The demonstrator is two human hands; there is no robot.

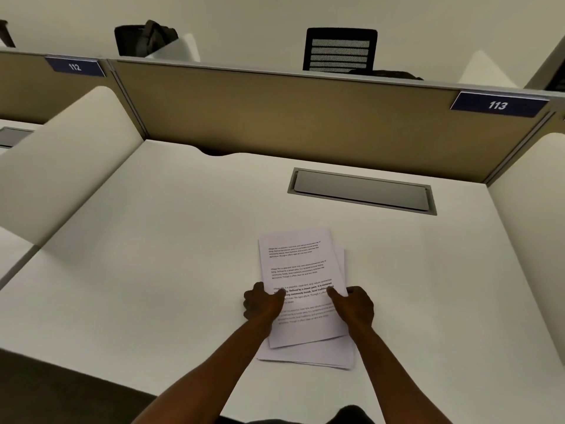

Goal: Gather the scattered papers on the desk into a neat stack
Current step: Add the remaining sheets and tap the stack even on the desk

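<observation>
A loose stack of white printed papers (298,261) lies on the white desk (153,270), a little right of centre. The top sheet is turned slightly against the sheets below, whose edges stick out at the right and at the near end. My left hand (263,302) grips the stack's left edge, thumb on the top sheet. My right hand (354,304) grips the right edge the same way. Both forearms reach in from the near edge of the desk.
A grey cable hatch (362,191) is set into the desk behind the papers. A tan partition (275,114) with label 113 (498,104) closes the back. White side dividers (61,166) stand left and right. A black chair (340,50) is beyond the partition.
</observation>
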